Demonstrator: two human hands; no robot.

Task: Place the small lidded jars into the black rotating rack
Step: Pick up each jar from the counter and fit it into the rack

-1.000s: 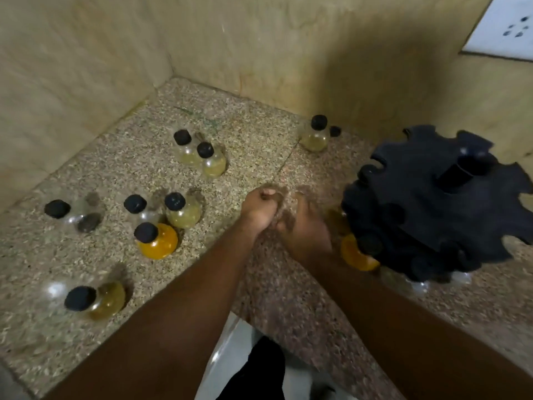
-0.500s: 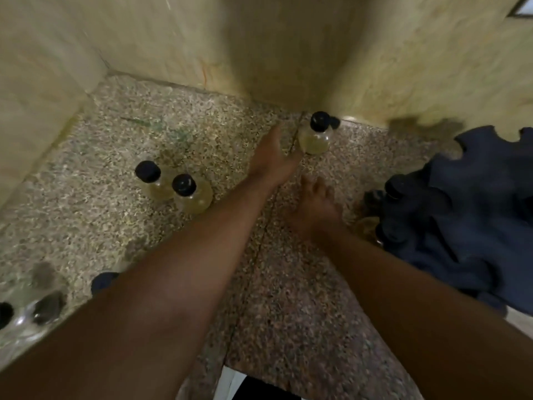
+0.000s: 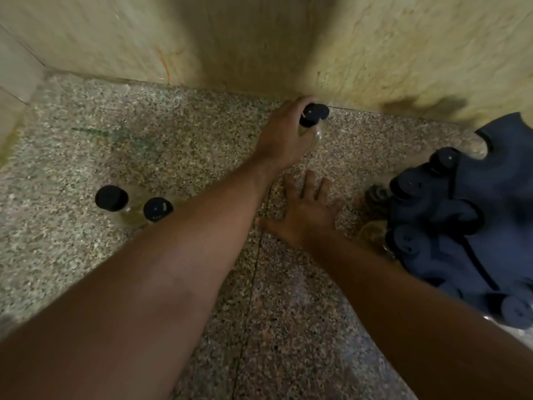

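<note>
My left hand reaches to the far corner and wraps around a small glass jar with a black lid; the jar still touches the counter near the wall. My right hand rests flat on the granite counter with fingers spread, holding nothing. The black rotating rack stands at the right edge, with black-lidded jars in several of its slots. Two more black-lidded jars of pale yellow contents stand at the left, partly behind my left forearm.
The speckled granite counter meets beige tiled walls at the back and on the left, forming a tight corner. A seam runs down the counter between my arms.
My left hand moved forward from the counter's middle to the far corner and closed on the jar there. My right hand opened flat on the counter. The view shifted toward the corner.
</note>
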